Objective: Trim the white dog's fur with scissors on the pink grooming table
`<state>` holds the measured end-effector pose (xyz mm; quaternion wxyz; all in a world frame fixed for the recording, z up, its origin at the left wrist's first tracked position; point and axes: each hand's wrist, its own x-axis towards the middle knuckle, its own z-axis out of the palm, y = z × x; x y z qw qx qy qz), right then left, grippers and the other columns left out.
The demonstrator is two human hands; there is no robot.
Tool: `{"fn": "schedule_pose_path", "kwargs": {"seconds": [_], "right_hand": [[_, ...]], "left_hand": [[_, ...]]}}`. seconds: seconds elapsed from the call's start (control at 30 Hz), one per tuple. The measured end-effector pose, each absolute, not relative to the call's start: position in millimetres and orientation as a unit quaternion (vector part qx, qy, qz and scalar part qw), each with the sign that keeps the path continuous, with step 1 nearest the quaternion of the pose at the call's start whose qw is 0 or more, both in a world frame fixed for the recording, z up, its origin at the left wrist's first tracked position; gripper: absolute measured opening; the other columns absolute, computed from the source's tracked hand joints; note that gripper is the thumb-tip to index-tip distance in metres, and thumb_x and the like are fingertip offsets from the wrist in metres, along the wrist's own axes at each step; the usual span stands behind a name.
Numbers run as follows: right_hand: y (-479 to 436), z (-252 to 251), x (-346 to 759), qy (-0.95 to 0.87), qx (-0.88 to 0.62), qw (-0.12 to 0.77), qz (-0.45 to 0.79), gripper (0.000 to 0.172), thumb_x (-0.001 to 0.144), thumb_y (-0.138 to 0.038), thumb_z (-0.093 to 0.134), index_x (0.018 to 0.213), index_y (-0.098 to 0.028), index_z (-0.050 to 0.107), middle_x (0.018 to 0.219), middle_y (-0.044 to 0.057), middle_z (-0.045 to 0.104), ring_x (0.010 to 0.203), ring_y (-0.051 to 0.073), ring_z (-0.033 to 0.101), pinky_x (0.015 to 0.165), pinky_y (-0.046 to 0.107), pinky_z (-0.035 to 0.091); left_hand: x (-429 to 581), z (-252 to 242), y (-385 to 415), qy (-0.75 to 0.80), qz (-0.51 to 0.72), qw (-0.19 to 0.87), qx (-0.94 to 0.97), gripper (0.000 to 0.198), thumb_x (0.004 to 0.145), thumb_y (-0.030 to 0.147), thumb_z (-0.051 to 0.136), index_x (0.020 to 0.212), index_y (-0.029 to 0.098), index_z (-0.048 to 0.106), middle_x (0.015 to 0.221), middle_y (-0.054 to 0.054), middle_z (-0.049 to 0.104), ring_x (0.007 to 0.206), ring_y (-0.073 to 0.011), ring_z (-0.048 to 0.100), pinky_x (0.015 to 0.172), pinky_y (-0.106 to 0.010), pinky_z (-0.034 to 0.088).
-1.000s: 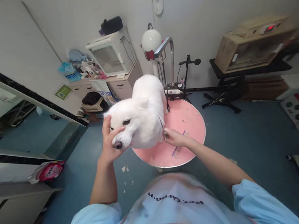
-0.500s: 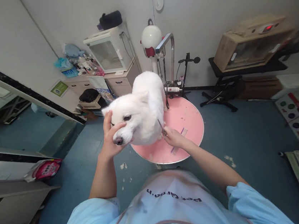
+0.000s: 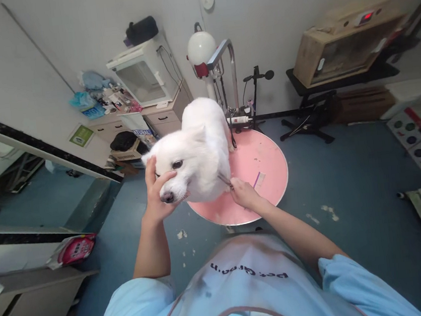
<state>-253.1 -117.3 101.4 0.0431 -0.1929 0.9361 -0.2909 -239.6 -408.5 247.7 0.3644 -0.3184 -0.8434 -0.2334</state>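
Note:
A white fluffy dog [image 3: 203, 128] stands on a round pink table [image 3: 267, 156], its head turned toward the lower left. My left hand [image 3: 157, 194] cups the dog's muzzle and cheek, with a finger over the snout and another beside the far eye. In my right hand [image 3: 243, 193] are scissors [image 3: 224, 178], whose blades point up and left against the fur of the dog's chest and shoulder. A purple-and-white comb [image 3: 259, 180] lies on the table just beyond my right hand.
Behind the table stand a white dryer [image 3: 201, 48] and a metal arm [image 3: 232, 64]. A cabinet [image 3: 164, 117] holds a white box [image 3: 144, 77]. Fur clumps [image 3: 329, 212] lie on the floor. A wooden case [image 3: 343, 54] is at the back right.
The camera view has shifted and tilted slightly. The scissors have turned to a flatter angle against the fur. My left hand keeps its hold on the dog's face.

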Motion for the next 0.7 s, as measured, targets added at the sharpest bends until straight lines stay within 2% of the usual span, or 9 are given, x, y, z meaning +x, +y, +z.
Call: {"fn": "schedule_pose_path", "kwargs": {"seconds": [0.07,0.2,0.37,0.47,0.57,0.7], "right_hand": [[-121.6,100.8,-249.0,0.945,-0.171,0.043,-0.275,0.021,0.096,-0.013,0.038,0.108,-0.018,0.055,0.109,0.011,0.067,0.097,0.024,0.062,0.078,0.033,0.042],[-131.2,102.7,-239.9,0.959,-0.158,0.001,-0.234,0.016,0.096,-0.022,0.049,0.108,-0.015,0.057,0.109,0.016,0.066,0.101,0.029,0.060,0.082,0.036,0.041],[-140.6,109.1,-230.4,0.966,-0.129,-0.002,-0.223,0.021,0.096,-0.011,0.041,0.106,-0.015,0.059,0.102,0.016,0.067,0.096,0.028,0.061,0.083,0.036,0.041],[-143.8,112.3,-228.0,0.968,-0.130,-0.024,-0.213,0.017,0.095,-0.017,0.047,0.106,-0.013,0.059,0.106,0.019,0.065,0.102,0.031,0.060,0.089,0.038,0.041],[-144.2,114.6,-228.8,0.968,-0.119,-0.018,-0.220,0.021,0.097,-0.013,0.041,0.109,-0.014,0.059,0.104,0.018,0.066,0.097,0.029,0.061,0.086,0.037,0.041],[-139.9,124.1,-235.1,0.967,-0.135,-0.025,-0.214,0.018,0.097,-0.019,0.047,0.110,-0.014,0.058,0.107,0.018,0.065,0.100,0.030,0.061,0.086,0.037,0.042]], "left_hand": [[-240.3,246.8,-409.2,-0.845,-0.237,0.362,-0.315,0.058,0.076,0.059,0.081,0.123,0.028,0.065,0.171,-0.006,0.023,0.157,-0.0325,0.029,0.130,-0.052,0.029],[-241.8,244.8,-410.4,-0.854,-0.234,0.352,-0.304,0.061,0.073,0.062,0.081,0.120,0.026,0.066,0.170,-0.009,0.023,0.158,-0.0334,0.025,0.130,-0.054,0.025],[-242.5,246.0,-407.6,-0.851,-0.232,0.345,-0.321,0.061,0.074,0.055,0.083,0.125,0.028,0.064,0.173,-0.006,0.018,0.161,-0.0327,0.018,0.132,-0.055,0.021],[-242.8,247.9,-405.2,-0.842,-0.232,0.353,-0.337,0.058,0.076,0.051,0.083,0.127,0.029,0.064,0.173,-0.004,0.018,0.161,-0.0317,0.018,0.132,-0.054,0.020],[-243.2,249.1,-404.0,-0.837,-0.237,0.355,-0.342,0.061,0.075,0.046,0.086,0.129,0.032,0.063,0.173,-0.004,0.020,0.161,-0.0302,0.019,0.132,-0.052,0.020],[-243.6,248.4,-404.6,-0.840,-0.233,0.354,-0.337,0.059,0.074,0.048,0.085,0.125,0.029,0.064,0.172,-0.007,0.020,0.160,-0.0334,0.021,0.130,-0.055,0.022]]}}
